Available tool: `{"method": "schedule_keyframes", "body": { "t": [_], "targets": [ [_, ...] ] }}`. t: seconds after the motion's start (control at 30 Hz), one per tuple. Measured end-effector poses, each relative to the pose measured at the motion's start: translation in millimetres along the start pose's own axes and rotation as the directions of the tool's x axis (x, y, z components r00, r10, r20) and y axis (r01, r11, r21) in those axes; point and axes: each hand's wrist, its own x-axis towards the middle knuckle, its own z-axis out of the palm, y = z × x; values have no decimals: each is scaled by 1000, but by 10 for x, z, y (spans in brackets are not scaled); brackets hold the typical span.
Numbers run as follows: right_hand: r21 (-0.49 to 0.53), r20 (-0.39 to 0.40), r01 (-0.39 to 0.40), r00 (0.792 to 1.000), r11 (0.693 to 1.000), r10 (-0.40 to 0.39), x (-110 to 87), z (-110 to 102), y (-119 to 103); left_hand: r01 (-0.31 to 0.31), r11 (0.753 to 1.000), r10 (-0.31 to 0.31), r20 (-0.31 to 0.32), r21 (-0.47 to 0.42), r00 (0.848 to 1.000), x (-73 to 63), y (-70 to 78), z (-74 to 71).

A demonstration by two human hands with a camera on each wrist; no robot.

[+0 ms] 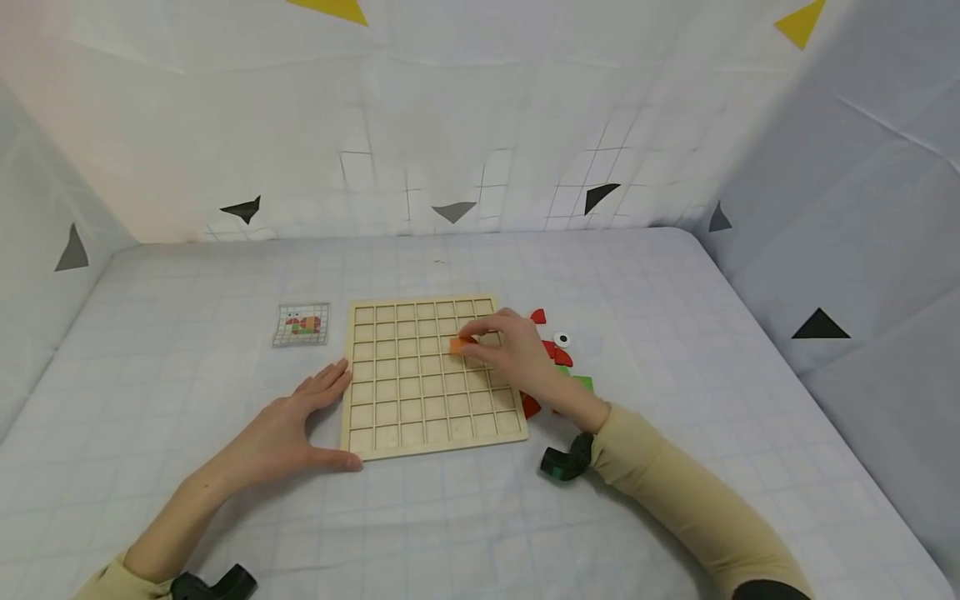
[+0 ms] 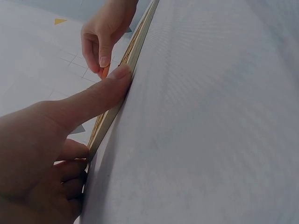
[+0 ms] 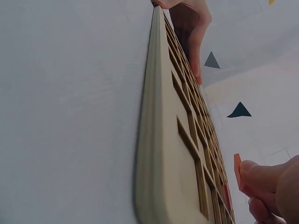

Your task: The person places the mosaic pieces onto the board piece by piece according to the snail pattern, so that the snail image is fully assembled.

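A square wooden grid board [image 1: 405, 367] lies on the table. My left hand [image 1: 288, 429] rests at its near left corner, thumb at the front edge and fingers spread along the left edge. Over the board's right part, my right hand [image 1: 517, 350] pinches a small orange piece [image 1: 456, 345] between thumb and fingers. The right wrist view shows this orange piece [image 3: 237, 170] tilted and apart from the board. A bit of red [image 3: 227, 196] shows at the board's far side there; the head view hides it behind my hand.
Right of the board lie several pieces, partly hidden by my right arm: a red piece [image 1: 538, 317], a white eye disc [image 1: 562, 339] and a green piece [image 1: 583, 382]. A small picture card [image 1: 302, 324] lies left of the board. White sheets [image 1: 480, 125] stand around the table.
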Motion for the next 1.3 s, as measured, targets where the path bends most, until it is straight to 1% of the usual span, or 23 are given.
{"method": "schedule_keyframes", "body": {
  "t": [0.17,0.33,0.43,0.6,0.7,0.8,1.3],
  "targets": [
    [4,-13,-18,1000,1000,18,47,59,-24,0,1000,0,1,-2,1000,3,-6,5],
    [-22,-56,3,998,1000,-4,59,128,-3,-1,1000,1,2,-3,1000,4,-9,3],
    [-27,-88,35,995,999,-37,50,163,17,-2,1000,2,2,1,1000,2,-7,0],
    [-50,-119,123,985,991,-128,48,203,47,-1,1000,1,3,5,1000,-2,-5,-12],
    [-82,-117,162,978,983,-171,44,214,64,0,1000,0,5,4,1000,1,-4,-13],
    [-115,-105,184,975,976,-196,35,221,77,1,1000,-1,9,0,1000,3,-4,-10],
    [-144,-71,202,974,969,-213,20,229,77,5,1000,-5,7,-2,1000,-2,2,-10]
  ]
}}
